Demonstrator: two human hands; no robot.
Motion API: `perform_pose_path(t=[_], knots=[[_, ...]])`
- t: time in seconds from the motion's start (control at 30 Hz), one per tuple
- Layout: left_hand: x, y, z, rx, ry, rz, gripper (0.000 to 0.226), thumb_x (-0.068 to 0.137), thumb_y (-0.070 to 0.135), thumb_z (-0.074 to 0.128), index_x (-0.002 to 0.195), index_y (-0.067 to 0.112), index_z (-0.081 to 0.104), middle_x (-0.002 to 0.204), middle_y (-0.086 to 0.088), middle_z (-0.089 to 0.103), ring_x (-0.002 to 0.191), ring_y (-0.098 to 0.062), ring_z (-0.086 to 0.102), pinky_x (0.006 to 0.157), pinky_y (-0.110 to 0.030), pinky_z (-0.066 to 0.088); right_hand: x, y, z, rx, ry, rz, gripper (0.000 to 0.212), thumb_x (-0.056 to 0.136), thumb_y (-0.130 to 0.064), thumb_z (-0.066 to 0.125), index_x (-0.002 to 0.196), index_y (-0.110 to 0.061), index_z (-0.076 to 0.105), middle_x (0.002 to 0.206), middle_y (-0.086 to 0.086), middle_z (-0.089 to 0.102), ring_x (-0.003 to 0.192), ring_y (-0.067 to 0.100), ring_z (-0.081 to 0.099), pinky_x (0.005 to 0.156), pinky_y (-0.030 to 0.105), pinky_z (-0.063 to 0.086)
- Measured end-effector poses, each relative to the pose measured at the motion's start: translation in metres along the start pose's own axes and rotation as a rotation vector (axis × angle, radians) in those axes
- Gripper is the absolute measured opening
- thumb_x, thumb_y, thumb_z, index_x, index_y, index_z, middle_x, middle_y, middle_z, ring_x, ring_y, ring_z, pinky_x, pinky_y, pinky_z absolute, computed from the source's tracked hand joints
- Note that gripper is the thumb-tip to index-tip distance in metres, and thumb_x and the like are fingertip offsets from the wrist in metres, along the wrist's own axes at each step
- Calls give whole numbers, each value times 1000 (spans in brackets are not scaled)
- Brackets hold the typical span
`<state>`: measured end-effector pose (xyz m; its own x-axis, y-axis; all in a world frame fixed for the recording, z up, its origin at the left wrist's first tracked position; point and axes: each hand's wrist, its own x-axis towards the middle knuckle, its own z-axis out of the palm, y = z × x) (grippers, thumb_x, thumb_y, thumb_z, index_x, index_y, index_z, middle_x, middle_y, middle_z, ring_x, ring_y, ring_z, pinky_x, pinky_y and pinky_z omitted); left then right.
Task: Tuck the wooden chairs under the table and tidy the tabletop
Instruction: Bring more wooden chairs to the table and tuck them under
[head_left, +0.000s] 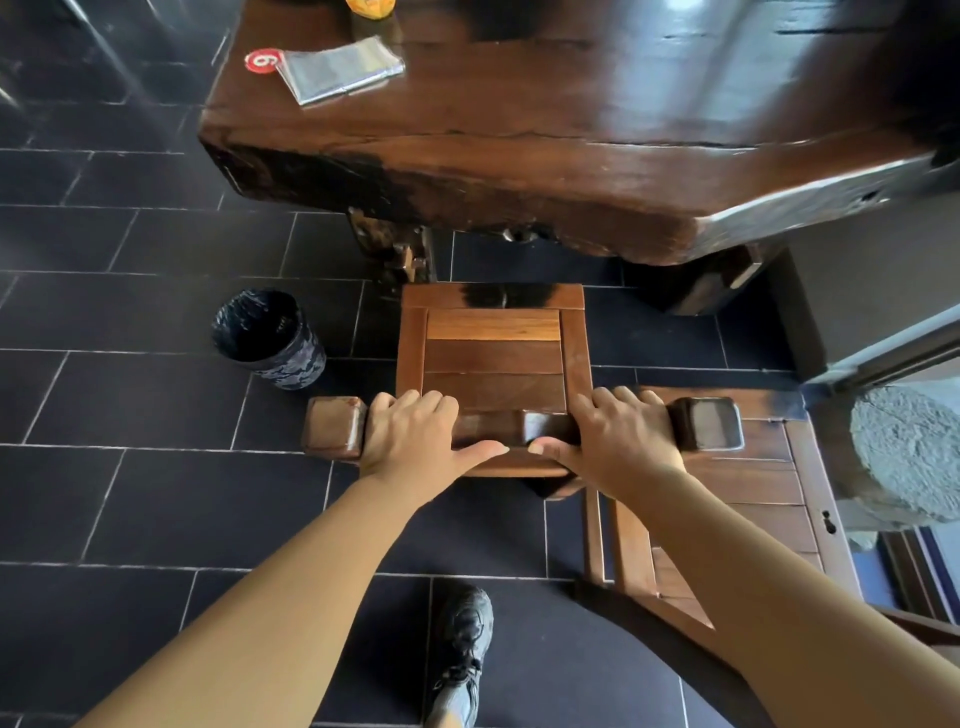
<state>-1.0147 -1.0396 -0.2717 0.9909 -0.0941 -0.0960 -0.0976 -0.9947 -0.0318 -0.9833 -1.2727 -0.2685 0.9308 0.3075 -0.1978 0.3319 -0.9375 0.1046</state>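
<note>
Left hand (410, 431): gripping the top rail (332, 427) of the chair back, fingers curling over it, thumb lying along the near side.
Right hand (618, 436): clasping the same rail just beside the left, thumbs nearly meeting.
Wooden chair (493, 358): standing on dark tiles facing the table (571, 130), seat front sitting at the tabletop's overhang, most of the seat showing.
Tabletop: carrying a silvery packet (340, 70) touching a red disc (262, 60); an orange item (370, 6), cut by the frame, possibly a wrapper.
Second chair (753, 483): standing to the right.
Bin (270, 338): standing left of the chair.
</note>
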Motion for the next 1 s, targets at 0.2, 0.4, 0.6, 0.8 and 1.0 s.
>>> perform_pose_path(t=[0.2,0.4,0.6,0.8,1.0], knots=[[12,-2,-2,10,-16,-3,87,71,91,8,86,23,60,89,7,64,87,-20,58,85,-40,36,11,4,-4,6,27,-13,102,69,-90,-11,111,-26,57,107,-2,67,104,23,62,90,42,43],[41,-13,-9,5,-33,8,79,74,90,22,96,24,61,100,6,65,97,-18,58,92,-40,36,39,2,-5,41,64,2,94,73,-89,-8,104,-28,57,109,-3,68,105,23,62,93,43,45],[60,-16,-8,-13,-24,-4,80,75,90,23,95,23,61,100,6,66,97,-19,59,94,-41,37,59,9,-9,3,82,-29,97,72,-88,-8,111,-27,57,107,-2,68,103,22,62,89,41,43],[72,-20,-8,-29,-29,-19,79,73,91,21,91,25,59,97,7,64,94,-17,57,94,-41,35,73,12,-11,-15,74,-45,89,77,-87,0,110,-27,56,107,-2,68,103,22,62,89,41,43],[77,-23,-5,-34,16,4,72,72,91,17,82,26,47,93,7,64,92,-18,58,93,-40,35,78,12,-12,-7,82,-44,90,76,-87,0,111,-26,56,106,-1,67,103,23,61,88,41,41]])
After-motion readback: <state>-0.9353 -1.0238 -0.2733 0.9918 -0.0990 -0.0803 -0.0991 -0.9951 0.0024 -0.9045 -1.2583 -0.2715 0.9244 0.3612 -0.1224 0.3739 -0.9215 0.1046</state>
